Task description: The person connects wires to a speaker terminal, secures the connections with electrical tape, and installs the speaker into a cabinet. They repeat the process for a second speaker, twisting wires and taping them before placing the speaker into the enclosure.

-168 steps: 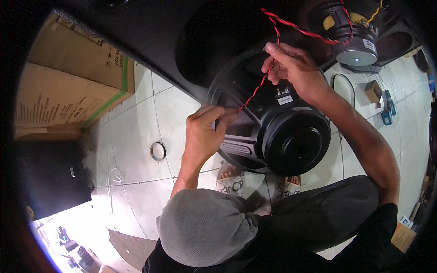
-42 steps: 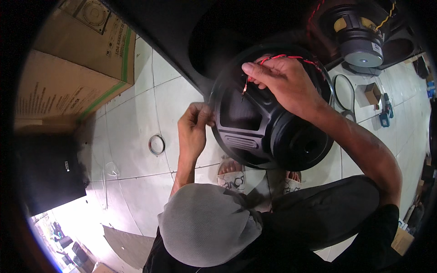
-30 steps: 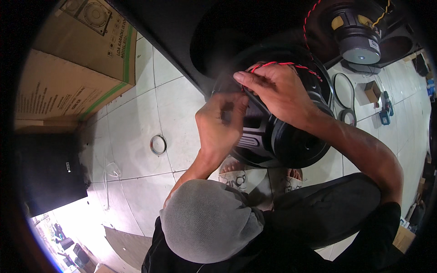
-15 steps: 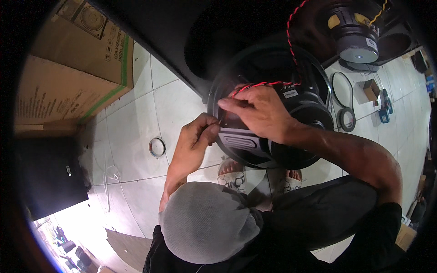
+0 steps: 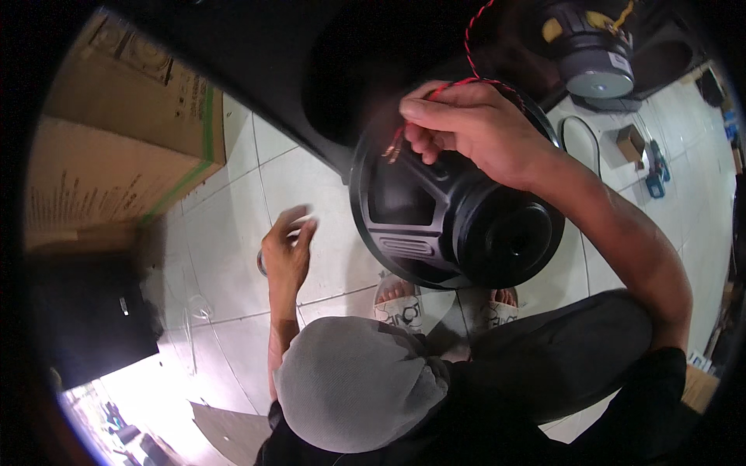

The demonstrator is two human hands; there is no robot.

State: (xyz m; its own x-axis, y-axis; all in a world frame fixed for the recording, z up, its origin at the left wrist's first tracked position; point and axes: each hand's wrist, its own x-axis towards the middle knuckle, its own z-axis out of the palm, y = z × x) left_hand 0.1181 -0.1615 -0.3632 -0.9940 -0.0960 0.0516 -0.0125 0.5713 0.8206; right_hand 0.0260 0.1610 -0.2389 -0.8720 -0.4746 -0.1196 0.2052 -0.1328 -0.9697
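Note:
Between the thumb and fingers of my right hand point(image 5: 486, 132) is a red-and-black twisted wire point(image 5: 469, 48). Its two bare copper ends poke out below my fingertips, above a large black loudspeaker driver point(image 5: 509, 242). The driver sits magnet side up, with its ribbed metal frame and round rim showing, against a black speaker cabinet point(image 5: 256, 58). Off to the left, over the tiled floor, my left hand point(image 5: 286, 252) has its fingers apart and holds nothing; the fingertips are slightly blurred. Behind that hand a roll of tape is almost wholly hidden.
Printed cardboard boxes point(image 5: 116, 175) stand at the left, above a black box point(image 5: 93, 311). At the upper right a smaller speaker driver point(image 5: 598, 78) with yellow wire sits in the cabinet. A small open carton point(image 5: 630, 144) and a blue tool point(image 5: 657, 182) lie on the floor.
My left hand has pulled away from the driver's rim to the left and opened. My right hand has lifted up and back with the wire, whose bare ends now show.

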